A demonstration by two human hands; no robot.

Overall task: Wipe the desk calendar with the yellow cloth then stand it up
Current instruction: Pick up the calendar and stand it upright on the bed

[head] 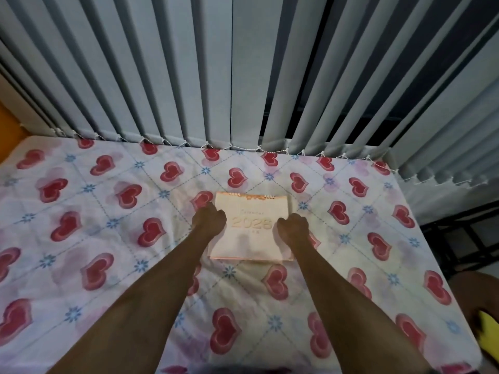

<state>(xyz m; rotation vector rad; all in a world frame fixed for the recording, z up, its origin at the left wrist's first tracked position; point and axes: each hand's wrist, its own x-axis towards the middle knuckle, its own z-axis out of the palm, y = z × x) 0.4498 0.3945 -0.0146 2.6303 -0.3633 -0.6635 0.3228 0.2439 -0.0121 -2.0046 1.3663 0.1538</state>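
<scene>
Reaching both arms straight out, we set our left hand [210,220] and right hand [293,228] on the flat desk calendar's [249,230] side edges, fingers curled onto them.

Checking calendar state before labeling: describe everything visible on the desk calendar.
The desk calendar is a pale peach paper pad with a spiral binding along its far edge and a cover printed "2026" under a faint script word. It lies flat, cover up, not yet stood up, on the heart-print sheet near the vertical blinds. The left hand rests at its left edge and the right hand at its right edge, fingers curled; actual grip is unclear.
</scene>
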